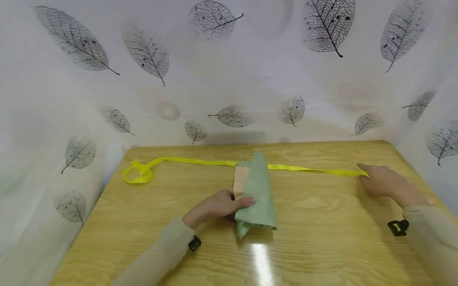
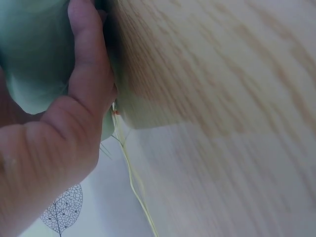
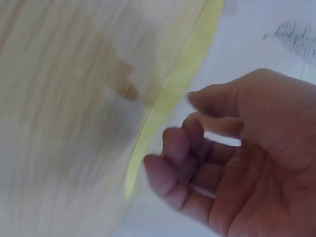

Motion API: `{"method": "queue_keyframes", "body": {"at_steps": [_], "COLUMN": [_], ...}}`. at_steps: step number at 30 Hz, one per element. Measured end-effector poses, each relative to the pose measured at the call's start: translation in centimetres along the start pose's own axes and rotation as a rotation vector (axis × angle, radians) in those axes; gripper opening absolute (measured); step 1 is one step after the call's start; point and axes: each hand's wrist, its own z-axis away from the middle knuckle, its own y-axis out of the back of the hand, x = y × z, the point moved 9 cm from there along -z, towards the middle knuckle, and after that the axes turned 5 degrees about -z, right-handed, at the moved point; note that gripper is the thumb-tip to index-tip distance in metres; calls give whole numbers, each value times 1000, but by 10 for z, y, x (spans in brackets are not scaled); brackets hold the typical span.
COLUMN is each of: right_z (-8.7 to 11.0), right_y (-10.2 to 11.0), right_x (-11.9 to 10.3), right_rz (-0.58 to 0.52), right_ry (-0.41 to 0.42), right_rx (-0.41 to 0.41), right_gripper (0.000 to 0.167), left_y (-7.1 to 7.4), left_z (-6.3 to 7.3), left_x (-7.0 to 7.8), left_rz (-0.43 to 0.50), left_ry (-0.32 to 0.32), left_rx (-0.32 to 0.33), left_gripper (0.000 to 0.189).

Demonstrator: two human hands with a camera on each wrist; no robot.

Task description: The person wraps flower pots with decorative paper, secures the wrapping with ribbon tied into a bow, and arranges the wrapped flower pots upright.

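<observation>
My left hand [image 1: 218,206] holds the lower part of a folded piece of green wrapping paper [image 1: 259,190], thumb on its front and the other fingers mostly hidden behind. A tan inner side shows along the paper's left edge. In the left wrist view the thumb lies along the green paper [image 2: 37,54], and thin green strands stick out beside it. Behind the paper a yellow ribbon [image 1: 304,169] stretches across the table. At the ribbon's right end is my right hand [image 1: 384,182]. In the right wrist view its loosely bent fingers are close beside the ribbon [image 3: 168,98], with nothing between them.
The ribbon's left end lies in a loose loop [image 1: 137,178] near the table's left edge. Under everything is a wood-grain table [image 1: 315,246]. A pale curtain [image 1: 250,71] with leaf prints hangs behind the table and along both sides.
</observation>
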Motion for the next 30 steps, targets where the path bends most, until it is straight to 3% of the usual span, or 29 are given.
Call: {"method": "queue_keyframes", "body": {"at_steps": [7, 11, 18, 25, 30], "right_z": [-41, -61, -71, -54, -41], "right_y": [-12, -28, -42, -39, -39], "right_x": [-126, -169, -184, -190, -188], "right_rz": [-49, -14, 47, 51, 100], "right_ry": [254, 302, 311, 371, 367], "right_rx": [121, 137, 129, 72, 54], "right_gripper": [49, 44, 35, 34, 34], "left_y": [-1, -2, -4, 1, 2], "left_z": [2, 2, 1, 2, 2], "left_x": [-2, 0, 4, 1, 0], "left_rz": [-16, -16, -10, -10, -16], "left_ry": [24, 26, 8, 24, 32], "left_rx": [11, 22, 9, 21, 14], "left_gripper": [58, 57, 56, 55, 55]}}
